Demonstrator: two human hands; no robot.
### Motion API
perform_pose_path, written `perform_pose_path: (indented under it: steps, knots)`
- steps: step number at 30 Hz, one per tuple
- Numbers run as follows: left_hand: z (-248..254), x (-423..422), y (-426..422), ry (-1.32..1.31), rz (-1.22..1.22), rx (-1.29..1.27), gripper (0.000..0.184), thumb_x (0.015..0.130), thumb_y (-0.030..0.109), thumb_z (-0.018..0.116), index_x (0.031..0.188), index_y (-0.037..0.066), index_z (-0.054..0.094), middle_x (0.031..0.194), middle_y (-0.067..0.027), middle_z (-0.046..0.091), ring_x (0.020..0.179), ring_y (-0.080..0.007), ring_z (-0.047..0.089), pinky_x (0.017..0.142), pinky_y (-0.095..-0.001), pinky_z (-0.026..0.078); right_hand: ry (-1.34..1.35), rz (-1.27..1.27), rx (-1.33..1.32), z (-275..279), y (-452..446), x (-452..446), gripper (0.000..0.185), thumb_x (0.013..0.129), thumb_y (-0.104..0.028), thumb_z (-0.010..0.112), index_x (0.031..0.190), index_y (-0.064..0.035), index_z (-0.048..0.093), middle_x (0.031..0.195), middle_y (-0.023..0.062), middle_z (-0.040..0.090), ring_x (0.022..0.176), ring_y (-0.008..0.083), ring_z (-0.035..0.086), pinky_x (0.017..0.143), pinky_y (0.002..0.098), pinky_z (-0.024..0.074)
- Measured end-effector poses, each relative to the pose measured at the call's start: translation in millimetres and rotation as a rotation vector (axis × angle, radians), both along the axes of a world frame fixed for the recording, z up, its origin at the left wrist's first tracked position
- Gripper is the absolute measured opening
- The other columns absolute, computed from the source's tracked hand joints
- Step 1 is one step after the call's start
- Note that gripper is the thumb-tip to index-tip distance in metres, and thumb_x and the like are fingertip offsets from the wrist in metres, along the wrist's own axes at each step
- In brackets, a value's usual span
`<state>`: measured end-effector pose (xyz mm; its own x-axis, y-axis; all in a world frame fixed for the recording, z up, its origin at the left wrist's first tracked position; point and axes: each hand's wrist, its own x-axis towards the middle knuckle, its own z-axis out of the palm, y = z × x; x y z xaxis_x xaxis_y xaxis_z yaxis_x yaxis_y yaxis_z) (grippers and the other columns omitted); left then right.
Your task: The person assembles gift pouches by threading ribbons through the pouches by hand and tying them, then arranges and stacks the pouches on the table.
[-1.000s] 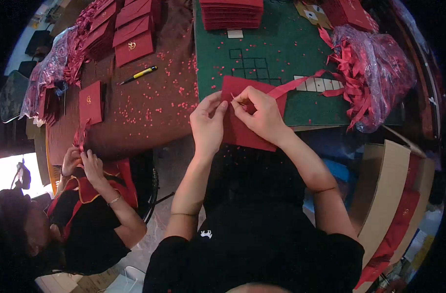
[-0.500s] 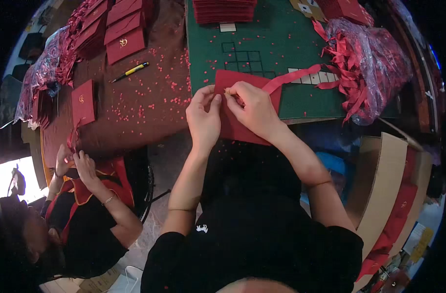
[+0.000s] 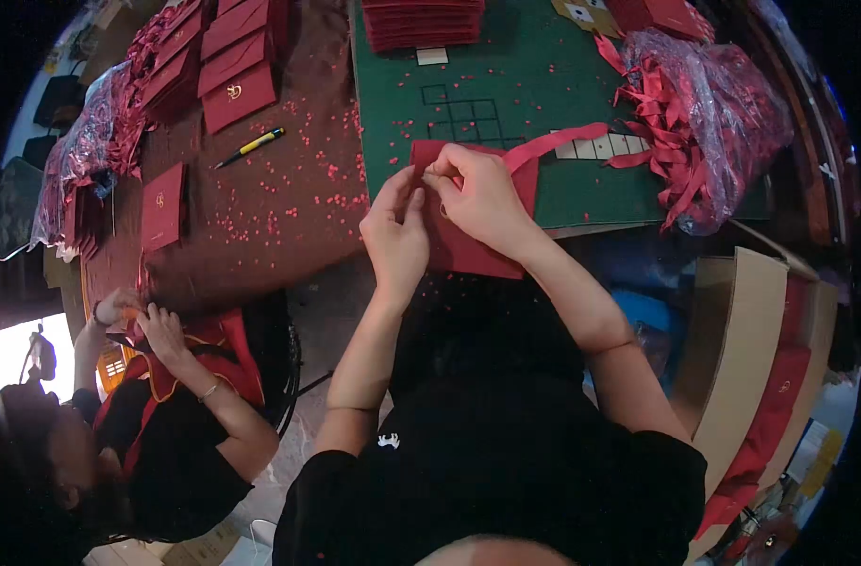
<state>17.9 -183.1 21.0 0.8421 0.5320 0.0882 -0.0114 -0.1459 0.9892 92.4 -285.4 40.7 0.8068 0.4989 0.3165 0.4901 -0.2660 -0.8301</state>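
Note:
In front of me a dark red envelope point(image 3: 477, 253) lies at the near edge of the green mat. My left hand point(image 3: 397, 226) is closed at its left side, thumb and fingers pinching the envelope near its upper left corner. Over the envelope's middle, my right hand point(image 3: 476, 193) is closed with thumb and forefinger pinched together, close to the left fingertips. A red ribbon point(image 3: 558, 141) runs from beneath the right hand to the right across the mat; its pinched end is mostly hidden by my fingers.
Stacked red envelopes point(image 3: 421, 24) stand behind the mat point(image 3: 383, 104). A plastic bag of ribbons point(image 3: 723, 123) lies right, above an open cardboard box point(image 3: 742, 349). Left are a yellow-black pen point(image 3: 251, 148), more envelopes point(image 3: 237, 90) and a co-worker's hands point(image 3: 161, 330). Red bits are scattered around.
My right fingertips have shifted slightly up and left, closer to my left fingers. The co-worker's hands have moved down, away from the single envelope on the brown cloth.

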Motion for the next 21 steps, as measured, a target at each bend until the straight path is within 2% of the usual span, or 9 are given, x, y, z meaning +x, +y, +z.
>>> perform_pose_path:
  steps: [3,5,6,10,12,14,16,19,21]
  knots:
    - [-3.8,1.0,-0.5,-0.038,0.021,0.007,0.027,0.089,-0.003,0.056,0.115,-0.004,0.060,0.101,-0.0122,0.068,0.092,-0.0139,0.064,0.082,-0.0273,0.050,0.210,-0.021,0.099,-4.4,2.2,-1.4,0.007,0.080,-0.001,0.063,0.081,0.0026,0.056,0.076,0.0154,0.064,0.065,0.0264,0.063,0.059,0.0337,0.0481]
    - [-5.8,0.9,-0.3,-0.049,0.023,-0.010,0.027,0.089,-0.004,0.056,0.115,-0.003,0.060,0.102,-0.0127,0.069,0.093,-0.0141,0.064,0.082,-0.0273,0.050,0.055,-0.065,0.058,-8.5,5.3,-4.6,0.008,0.080,0.000,0.063,0.080,0.0024,0.056,0.076,0.0150,0.064,0.067,0.0249,0.064,0.059,0.0336,0.0482]
    - [-6.9,0.5,0.1,-0.032,0.036,0.009,0.027,0.089,-0.004,0.056,0.115,-0.003,0.061,0.102,-0.0132,0.069,0.094,-0.0142,0.064,0.083,-0.0274,0.050,-0.002,-0.061,0.065,-10.4,6.4,-7.5,0.007,0.078,-0.002,0.060,0.077,0.0011,0.054,0.076,0.0176,0.064,0.073,0.0354,0.064,0.062,0.0435,0.0485]
    - [-1.6,-2.2,-2.0,-0.017,0.047,0.085,0.027,0.088,-0.004,0.056,0.115,-0.004,0.061,0.104,-0.0144,0.069,0.095,-0.0144,0.064,0.084,-0.0279,0.050,-0.036,-0.021,0.043,-2.6,4.8,-1.6,0.008,0.078,-0.003,0.061,0.078,0.0010,0.054,0.075,0.0179,0.063,0.072,0.0354,0.063,0.061,0.0438,0.0478]
    - [-4.4,-2.7,-3.6,-0.039,0.047,0.087,0.028,0.088,-0.004,0.056,0.115,-0.004,0.061,0.104,-0.0147,0.068,0.096,-0.0145,0.064,0.085,-0.0280,0.050,0.146,0.012,-0.069,13.6,2.9,3.4,0.011,0.080,0.000,0.064,0.080,0.0021,0.053,0.074,0.0131,0.064,0.067,0.0212,0.062,0.058,0.0334,0.0472]
    - [-7.3,0.2,-2.4,-0.077,0.051,0.095,0.028,0.088,-0.004,0.056,0.115,-0.004,0.061,0.105,-0.0149,0.068,0.096,-0.0145,0.064,0.085,-0.0281,0.049,0.247,0.044,-0.012,12.2,3.4,9.4,0.012,0.080,0.000,0.064,0.079,0.0016,0.053,0.073,0.0124,0.063,0.066,0.0203,0.062,0.056,0.0338,0.0460]
    - [-9.4,-0.6,-1.7,-0.041,0.073,0.013,0.027,0.089,-0.002,0.056,0.116,-0.005,0.061,0.104,-0.0143,0.068,0.095,-0.0145,0.063,0.085,-0.0282,0.049,0.269,0.040,-0.130,19.1,3.3,7.9,0.012,0.081,-0.003,0.064,0.081,0.0006,0.053,0.071,0.0141,0.062,0.064,0.0245,0.061,0.056,0.0364,0.0458]
    - [10.3,-0.9,-2.0,-0.067,-0.007,-0.447,0.030,0.091,-0.001,0.055,0.120,-0.009,0.055,0.108,-0.0137,0.065,0.098,-0.0147,0.061,0.087,-0.0268,0.049,-0.209,0.054,-0.251,27.6,-0.1,-3.6,0.021,0.084,-0.018,0.062,0.088,0.0010,0.053,0.085,0.0170,0.060,0.084,0.0342,0.060,0.070,0.0425,0.0483]
    - [11.6,1.4,-1.0,-0.042,-0.006,-0.526,0.032,0.092,-0.002,0.053,0.123,-0.010,0.051,0.109,-0.0128,0.064,0.099,-0.0148,0.061,0.087,-0.0263,0.049,-0.392,0.024,-0.325,19.1,-7.1,-0.8,0.022,0.085,-0.019,0.060,0.089,0.0007,0.053,0.087,0.0145,0.058,0.087,0.0315,0.057,0.073,0.0405,0.0487]
